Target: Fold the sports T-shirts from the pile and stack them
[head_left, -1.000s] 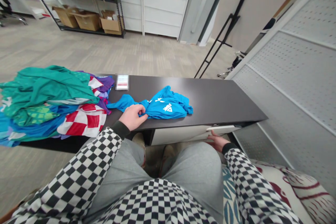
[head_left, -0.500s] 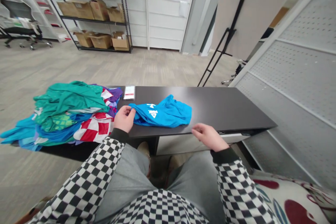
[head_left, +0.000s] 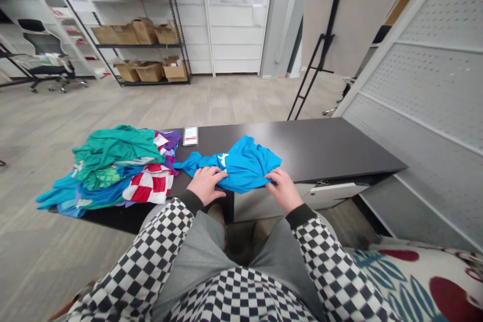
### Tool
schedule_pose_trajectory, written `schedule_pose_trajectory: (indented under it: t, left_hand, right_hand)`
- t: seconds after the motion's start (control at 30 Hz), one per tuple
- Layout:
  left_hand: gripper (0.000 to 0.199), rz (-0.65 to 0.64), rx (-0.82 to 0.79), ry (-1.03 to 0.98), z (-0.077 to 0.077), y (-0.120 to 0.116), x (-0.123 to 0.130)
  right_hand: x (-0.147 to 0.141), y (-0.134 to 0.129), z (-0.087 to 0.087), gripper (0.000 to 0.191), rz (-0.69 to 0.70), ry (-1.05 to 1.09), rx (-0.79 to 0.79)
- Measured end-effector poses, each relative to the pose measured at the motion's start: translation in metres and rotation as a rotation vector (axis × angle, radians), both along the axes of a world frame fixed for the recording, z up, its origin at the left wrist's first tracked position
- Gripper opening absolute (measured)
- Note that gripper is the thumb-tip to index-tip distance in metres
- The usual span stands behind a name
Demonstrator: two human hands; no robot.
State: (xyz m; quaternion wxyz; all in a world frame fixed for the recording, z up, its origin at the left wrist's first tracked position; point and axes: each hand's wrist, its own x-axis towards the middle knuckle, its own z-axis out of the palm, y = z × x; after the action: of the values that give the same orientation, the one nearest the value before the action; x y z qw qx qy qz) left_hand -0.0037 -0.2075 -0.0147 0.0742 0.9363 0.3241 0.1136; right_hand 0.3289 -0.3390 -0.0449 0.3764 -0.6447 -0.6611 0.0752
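Observation:
A crumpled blue garment point(head_left: 247, 161) with a white print lies at the front edge of the dark table point(head_left: 320, 146), part of it hanging slightly over. My left hand point(head_left: 207, 184) rests on its lower left part, fingers spread and thumb apart. At the garment's lower right corner, my right hand point(head_left: 283, 188) pinches the cloth between thumb and fingers. Left of it is a heap of clothes: a green garment point(head_left: 116, 148) on top, a red and white checked one point(head_left: 151, 184) in front, and blue ones point(head_left: 62, 192) at the far left.
A small card-like object with a white face point(head_left: 190, 136) lies near the table's back edge. Below the tabletop is a white drawer or door front point(head_left: 332, 194). A perforated panel point(head_left: 426, 110) stands on the right, and a patterned cushion point(head_left: 415, 276) sits at lower right.
My left hand has moved right from the garment's left end onto its front part. My right hand has moved in and taken hold of its right corner. The cloth has shifted and its print is partly covered.

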Motion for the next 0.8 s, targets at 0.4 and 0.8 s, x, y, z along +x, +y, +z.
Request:
schedule_pose_trajectory:
  t: [0.4, 0.8]
  left_hand:
    - [0.034, 0.195, 0.144, -0.335, 0.045, -0.020, -0.041]
    - [0.024, 0.034, -0.228, 0.030, 0.021, -0.005, 0.029]
  right_hand:
    - [0.022, -0.058, 0.031, 0.051, -0.243, 0.549, 0.057]
    - [0.000, -0.049, 0.036, 0.046, -0.314, 0.668, 0.061]
